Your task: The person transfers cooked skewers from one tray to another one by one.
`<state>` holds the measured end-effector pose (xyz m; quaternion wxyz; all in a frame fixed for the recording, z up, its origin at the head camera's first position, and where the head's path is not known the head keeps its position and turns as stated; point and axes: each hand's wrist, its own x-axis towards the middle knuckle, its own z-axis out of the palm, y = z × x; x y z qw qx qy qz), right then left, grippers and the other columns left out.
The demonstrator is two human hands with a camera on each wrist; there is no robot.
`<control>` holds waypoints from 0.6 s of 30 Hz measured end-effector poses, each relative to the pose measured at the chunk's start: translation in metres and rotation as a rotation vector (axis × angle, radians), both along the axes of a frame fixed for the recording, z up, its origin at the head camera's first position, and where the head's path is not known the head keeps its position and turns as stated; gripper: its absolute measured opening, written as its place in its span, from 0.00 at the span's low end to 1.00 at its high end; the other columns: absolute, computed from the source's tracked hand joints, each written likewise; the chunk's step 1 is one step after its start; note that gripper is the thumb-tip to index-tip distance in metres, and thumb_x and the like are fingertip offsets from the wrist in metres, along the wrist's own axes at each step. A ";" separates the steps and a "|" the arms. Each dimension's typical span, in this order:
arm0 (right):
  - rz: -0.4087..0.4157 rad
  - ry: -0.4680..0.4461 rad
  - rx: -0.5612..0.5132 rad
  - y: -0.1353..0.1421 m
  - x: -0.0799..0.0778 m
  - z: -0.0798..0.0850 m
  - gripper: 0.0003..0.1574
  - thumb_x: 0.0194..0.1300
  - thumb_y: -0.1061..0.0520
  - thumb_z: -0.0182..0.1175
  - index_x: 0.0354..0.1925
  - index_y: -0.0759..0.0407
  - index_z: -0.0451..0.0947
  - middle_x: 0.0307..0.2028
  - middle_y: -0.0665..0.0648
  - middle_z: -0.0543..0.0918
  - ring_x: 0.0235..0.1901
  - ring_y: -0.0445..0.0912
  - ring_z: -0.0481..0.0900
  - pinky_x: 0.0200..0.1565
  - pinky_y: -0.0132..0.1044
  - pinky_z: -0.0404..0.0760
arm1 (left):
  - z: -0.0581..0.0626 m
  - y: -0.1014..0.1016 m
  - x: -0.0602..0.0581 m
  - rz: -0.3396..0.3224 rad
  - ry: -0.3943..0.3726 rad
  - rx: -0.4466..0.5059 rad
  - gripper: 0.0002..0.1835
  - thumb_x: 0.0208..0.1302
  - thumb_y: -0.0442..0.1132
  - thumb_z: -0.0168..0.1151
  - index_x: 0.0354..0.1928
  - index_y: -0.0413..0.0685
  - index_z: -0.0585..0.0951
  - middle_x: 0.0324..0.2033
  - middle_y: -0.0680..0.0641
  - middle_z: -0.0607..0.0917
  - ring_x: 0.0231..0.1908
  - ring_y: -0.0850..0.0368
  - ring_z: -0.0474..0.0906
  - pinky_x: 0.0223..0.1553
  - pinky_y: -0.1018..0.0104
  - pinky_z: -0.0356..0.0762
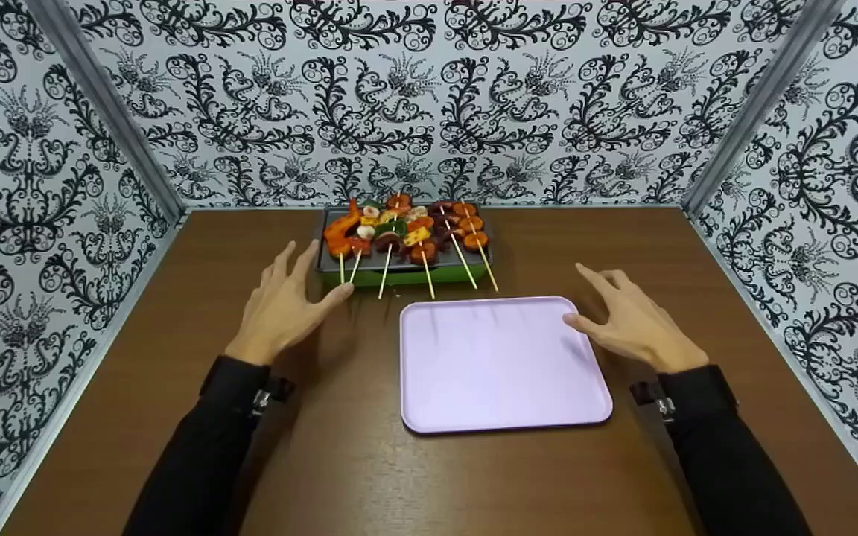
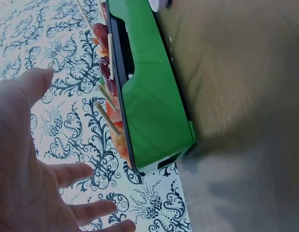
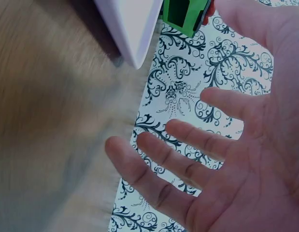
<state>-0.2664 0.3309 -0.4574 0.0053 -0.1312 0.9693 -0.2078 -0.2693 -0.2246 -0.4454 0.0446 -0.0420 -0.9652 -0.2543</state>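
In the head view my left hand point(image 1: 280, 305) is held with fingers spread beside the left end of a small green grill point(image 1: 447, 277) with a dark top. Several skewers point(image 1: 418, 235) of meat and vegetables lie across the grill, their sticks pointing toward me. The left wrist view shows the grill's green side point(image 2: 154, 106) just past the thumb and fingers, with nothing in the palm. A pale lilac tray point(image 1: 503, 365) lies in front of the grill. Over its right edge hovers my right hand point(image 1: 634, 320), fingers apart and holding nothing; the right wrist view shows the tray's corner point(image 3: 132, 53) off the fingertips.
Everything stands on a brown wooden table point(image 1: 310, 461). Patterned black-and-white walls point(image 1: 429, 112) close off the back and both sides, with grey strips at the corners. The grill stands near the back wall.
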 end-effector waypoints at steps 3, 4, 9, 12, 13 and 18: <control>-0.007 -0.020 -0.006 -0.002 0.001 0.000 0.66 0.79 0.17 0.63 0.97 0.39 0.49 0.84 0.72 0.67 0.76 0.73 0.78 0.74 0.83 0.77 | 0.001 0.005 -0.002 0.008 0.000 0.016 0.61 0.76 0.87 0.53 0.97 0.61 0.52 0.96 0.36 0.48 0.92 0.25 0.51 0.85 0.11 0.56; -0.009 -0.027 -0.006 -0.002 0.002 -0.001 0.66 0.79 0.17 0.64 0.97 0.39 0.49 0.83 0.72 0.68 0.75 0.72 0.79 0.73 0.83 0.78 | 0.001 0.006 -0.003 0.011 0.001 0.018 0.61 0.76 0.87 0.53 0.97 0.60 0.53 0.96 0.36 0.49 0.92 0.26 0.52 0.85 0.11 0.56; -0.017 -0.057 -0.004 -0.005 0.005 0.000 0.68 0.78 0.18 0.66 0.97 0.43 0.51 0.80 0.71 0.69 0.68 0.69 0.83 0.70 0.79 0.82 | 0.001 0.014 -0.006 0.026 0.019 0.024 0.59 0.78 0.85 0.54 0.96 0.58 0.56 0.95 0.34 0.53 0.90 0.25 0.57 0.82 0.13 0.65; -0.012 -0.057 0.003 -0.006 0.005 0.001 0.66 0.79 0.21 0.68 0.96 0.47 0.54 0.78 0.72 0.71 0.63 0.66 0.84 0.67 0.75 0.85 | 0.002 0.018 -0.008 0.036 0.030 0.027 0.58 0.79 0.83 0.56 0.96 0.56 0.57 0.94 0.32 0.55 0.89 0.24 0.60 0.81 0.14 0.68; -0.011 -0.055 0.005 -0.006 0.005 0.001 0.66 0.79 0.22 0.68 0.96 0.48 0.55 0.77 0.72 0.72 0.61 0.65 0.84 0.65 0.73 0.85 | 0.002 0.019 -0.008 0.040 0.035 0.028 0.58 0.79 0.82 0.56 0.96 0.55 0.58 0.93 0.32 0.56 0.88 0.24 0.61 0.81 0.14 0.68; 0.001 -0.058 0.011 -0.008 0.004 0.002 0.65 0.79 0.24 0.70 0.94 0.52 0.57 0.74 0.74 0.73 0.56 0.61 0.82 0.61 0.66 0.86 | 0.001 0.024 -0.013 0.073 0.057 0.038 0.55 0.80 0.77 0.60 0.94 0.52 0.60 0.91 0.32 0.62 0.86 0.26 0.64 0.82 0.17 0.69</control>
